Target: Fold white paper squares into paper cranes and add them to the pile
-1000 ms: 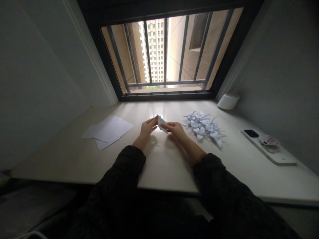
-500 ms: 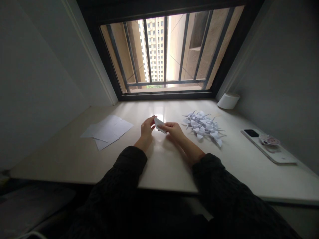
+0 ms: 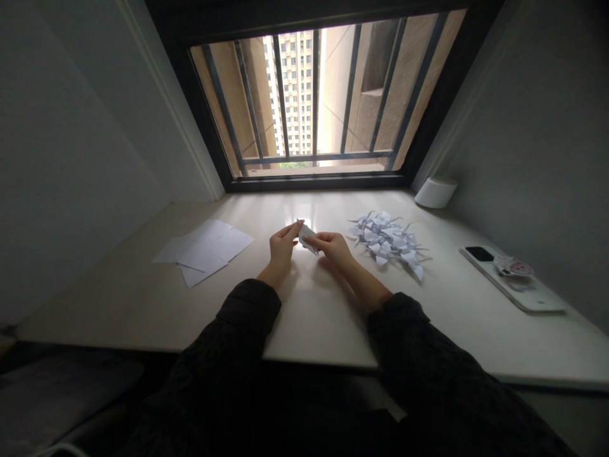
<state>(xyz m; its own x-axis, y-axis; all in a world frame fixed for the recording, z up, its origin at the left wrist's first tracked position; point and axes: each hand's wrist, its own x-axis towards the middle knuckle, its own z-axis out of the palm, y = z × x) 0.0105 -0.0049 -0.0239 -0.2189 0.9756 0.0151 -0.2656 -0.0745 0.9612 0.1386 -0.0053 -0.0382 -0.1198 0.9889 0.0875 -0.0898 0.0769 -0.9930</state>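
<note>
A small folded piece of white paper [image 3: 307, 236] is held up between my hands over the middle of the white counter [image 3: 318, 324]. My left hand [image 3: 282, 244] pinches its upper left tip between thumb and fingers. On the paper's right side, my right hand [image 3: 333, 247] is closed with the thumb lying over its face. Part of the paper is hidden behind the fingers. To the right of my right hand lies a heap of folded paper cranes [image 3: 387, 238]. Loose white paper sheets [image 3: 204, 247] overlap on the counter left of my left hand.
A white phone [image 3: 514, 279] with a round, decorated grip lies at the right. Near the window's right corner sits a white cylindrical object [image 3: 436, 192]. The barred window [image 3: 314, 181] closes off the back, with walls on both sides.
My left fingers have closed from beside the paper onto its upper tip. The paper has tilted slightly, and my right hand has stayed nearly still.
</note>
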